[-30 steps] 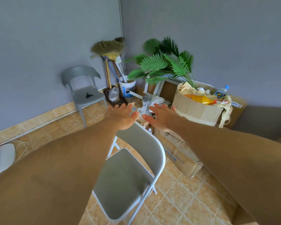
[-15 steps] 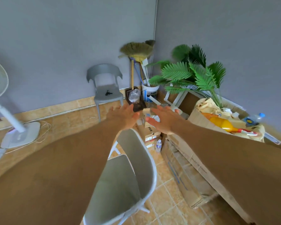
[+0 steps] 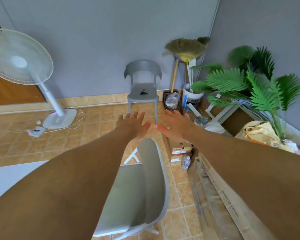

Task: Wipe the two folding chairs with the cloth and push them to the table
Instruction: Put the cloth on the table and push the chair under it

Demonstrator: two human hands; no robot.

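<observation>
Grey folding chair (image 3: 139, 193) directly below both outstretched arms, backrest top just under the wrists, seat toward the wearer | left hand (image 3: 131, 124) and right hand (image 3: 176, 126) equally near, fingers spread flat, empty | no cloth visible | white table (image 3: 5, 179) lower left | tiled floor (image 3: 97, 129), fan (image 3: 19, 57), plastic chair (image 3: 142, 84) beyond

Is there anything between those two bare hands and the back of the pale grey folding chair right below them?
Nothing visible. The left hand and right hand are open and empty, hovering just above the top edge of the pale grey folding chair. Only tiled floor shows past them. No cloth is in view.
</observation>
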